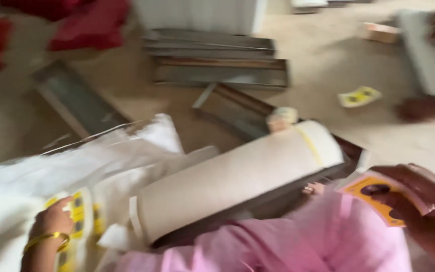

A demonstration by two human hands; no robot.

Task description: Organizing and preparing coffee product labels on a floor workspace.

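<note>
Head view: right hand [424, 211] pinches yellow-orange printed card [378, 194] beside cream paper roll [237, 179] on lap; left hand [51, 219] closed, pinning yellow-printed sheets [79, 211].

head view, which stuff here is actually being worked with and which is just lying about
In hand:
left hand on yellow label sheet
right hand holding orange-yellow label
cream roll on the lap
white bag

Lying about:
metal trays
red cloth
yellow sticker on floor
</note>
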